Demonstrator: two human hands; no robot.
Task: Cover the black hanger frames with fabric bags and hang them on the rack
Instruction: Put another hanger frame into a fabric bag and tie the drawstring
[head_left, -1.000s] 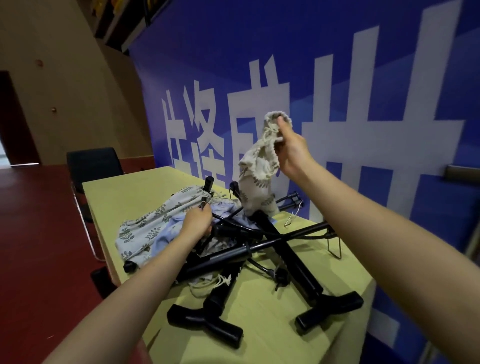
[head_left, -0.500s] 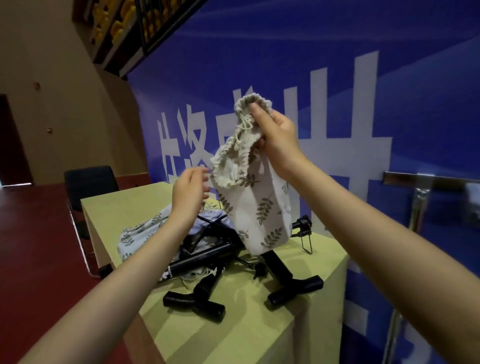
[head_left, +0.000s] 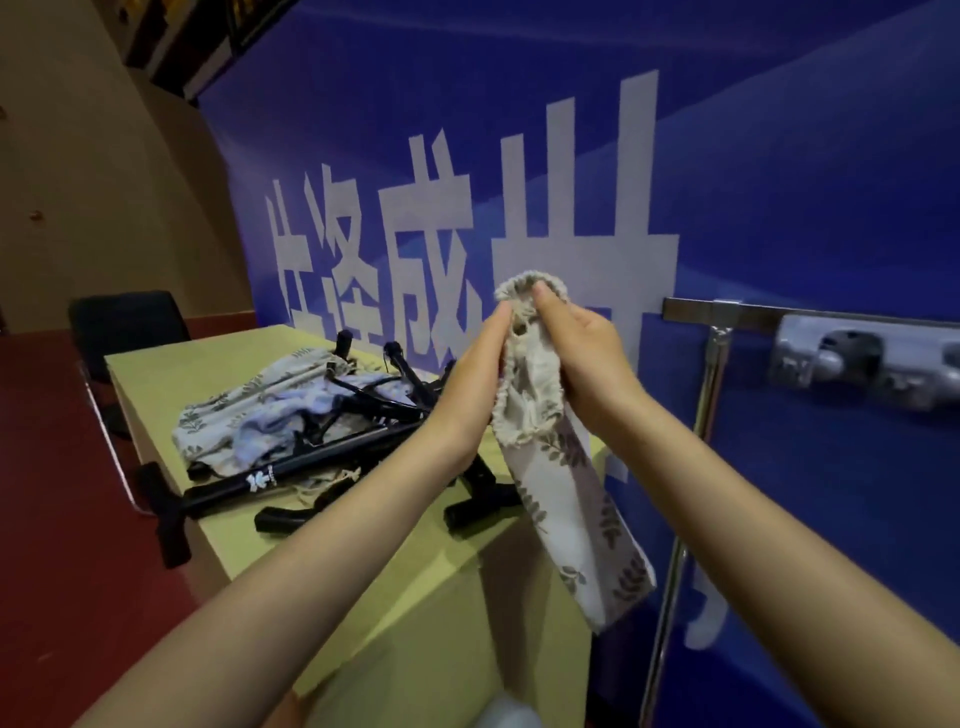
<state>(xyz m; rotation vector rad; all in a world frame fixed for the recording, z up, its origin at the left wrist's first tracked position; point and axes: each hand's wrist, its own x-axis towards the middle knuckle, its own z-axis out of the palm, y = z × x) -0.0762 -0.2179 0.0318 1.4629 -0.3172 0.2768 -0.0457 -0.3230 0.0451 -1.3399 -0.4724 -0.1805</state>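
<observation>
Head view: both hands pinch the gathered mouth of one leaf-print fabric bag (head_left: 563, 483) mid-frame, left hand (head_left: 475, 384) and right hand (head_left: 582, 358) working the opening; bag hangs limp, apparently empty. Black hanger frames (head_left: 363, 410) sit uncovered on the table (head_left: 395, 566) among other bags (head_left: 249, 410). Rack (head_left: 717, 317), right of frame, holds no bags; job looks barely started.

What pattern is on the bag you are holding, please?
Grey-green leaf sprigs on cream fabric bag, head view.

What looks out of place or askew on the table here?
The black hanger frames lie tangled in a heap with leaf-print fabric bags on the yellow-green table, and one frame's end juts past the left edge.
</observation>
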